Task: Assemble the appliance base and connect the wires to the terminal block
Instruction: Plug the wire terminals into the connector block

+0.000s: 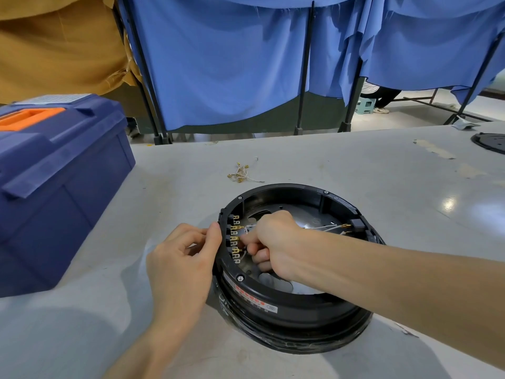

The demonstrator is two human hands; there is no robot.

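A round black appliance base stands on the grey table, open side up. A terminal block with rows of brass tabs sits on its inner left wall. My left hand grips the base's left rim from outside, thumb on the edge beside the block. My right hand reaches inside the base, fingers curled, pinching a white wire at the brass tabs. More white wires run across the metal floor to a connector on the right wall.
A blue toolbox with an orange handle stands at the left. A loose bundle of white wires with brass terminals lies beyond the base. A black disc sits at the far right edge. Blue curtains on black stands hang behind the table.
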